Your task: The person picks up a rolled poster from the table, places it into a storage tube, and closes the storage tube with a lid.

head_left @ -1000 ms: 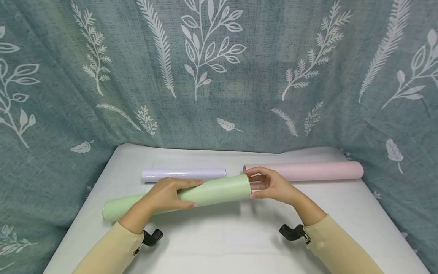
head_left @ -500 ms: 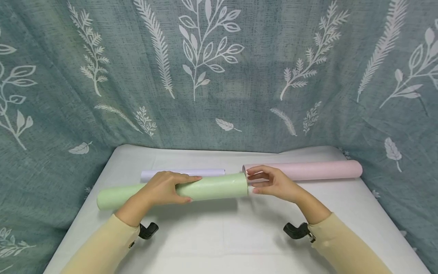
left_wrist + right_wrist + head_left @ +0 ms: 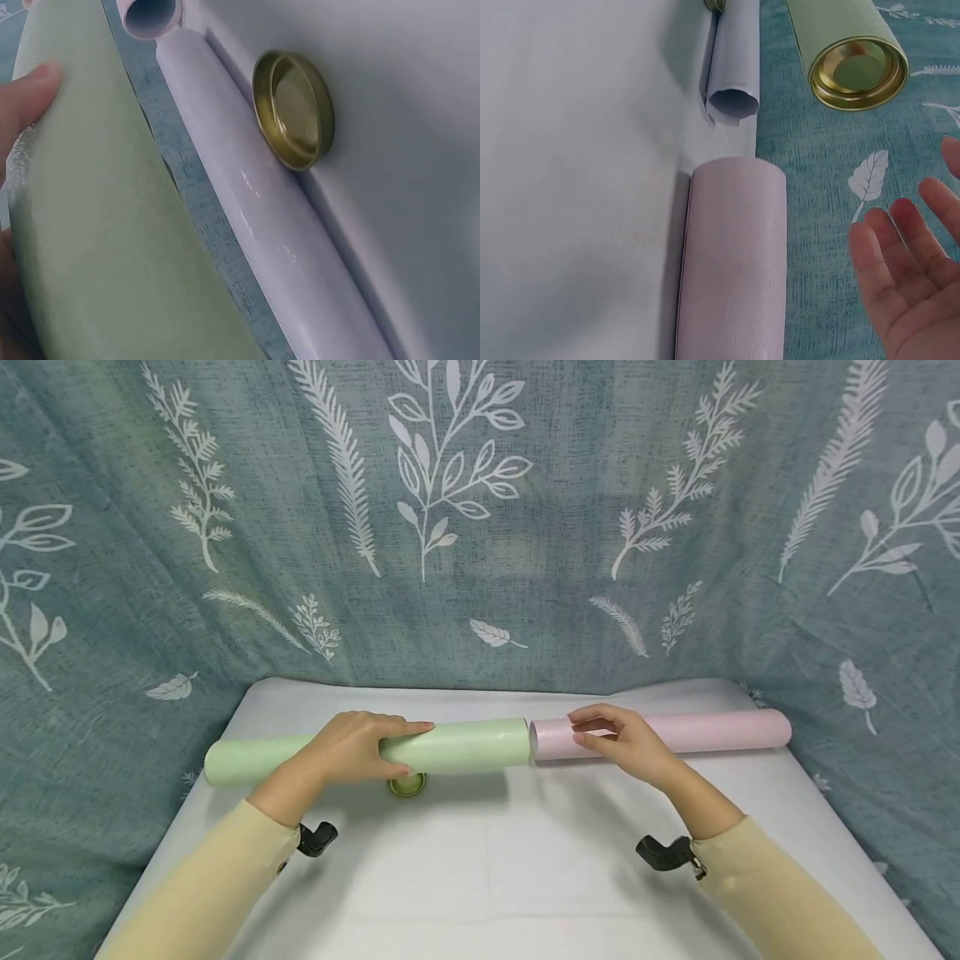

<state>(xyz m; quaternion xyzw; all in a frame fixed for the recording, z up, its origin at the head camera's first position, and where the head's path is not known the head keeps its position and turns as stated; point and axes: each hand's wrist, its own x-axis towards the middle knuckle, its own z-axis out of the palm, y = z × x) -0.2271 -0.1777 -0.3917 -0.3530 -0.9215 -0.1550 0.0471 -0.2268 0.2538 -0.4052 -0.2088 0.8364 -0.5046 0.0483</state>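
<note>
My left hand grips a long green cardboard tube around its middle, thumb on the near side, and holds it raised and nearly level. The tube's right end shows a gold metal rim in the right wrist view. A round gold lid sits against the lavender roll, which the green tube hides in the head view. My right hand holds nothing; its fingers are slightly bent and overlap the pink tube in the head view. In the right wrist view this hand is apart from both tubes.
A white cloth covers the table. Behind its back edge hangs a blue-green curtain with white leaf patterns. The pink and lavender rolls lie in a line towards the back. Black wrist mounts stick out below the sleeves.
The green tube has risen away from me, levelled out and now covers the lavender roll. My right hand has left its end and moved right. The gold lid has come into sight.
</note>
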